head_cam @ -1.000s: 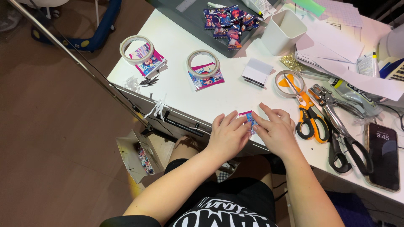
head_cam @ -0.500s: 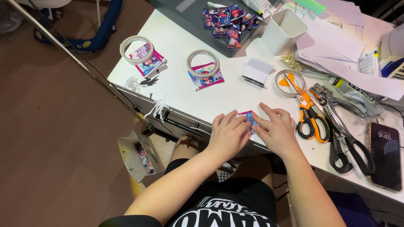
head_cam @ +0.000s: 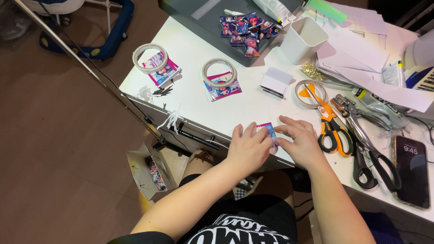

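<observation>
Grip: our left hand (head_cam: 247, 148) and right hand (head_cam: 302, 143) pinch one small packet (head_cam: 266, 131) between the fingertips, at the table (head_cam: 253, 104) edge.
Packet: pink and blue, glossy, flat.
Progress: we judge it midway; finished-looking packets (head_cam: 246, 29) lie far beyond the grip.
Beside right hand: orange scissors (head_cam: 332, 129).

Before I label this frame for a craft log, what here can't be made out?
All in the head view:
- small pink and blue packet: mostly covered by the left hand and right hand, so the grip on it is unclear.
- black scissors: blades hidden under the metal hole punch.
- paper bag on the floor: contents too small to tell.
- papers: cut off by the top edge.
</observation>
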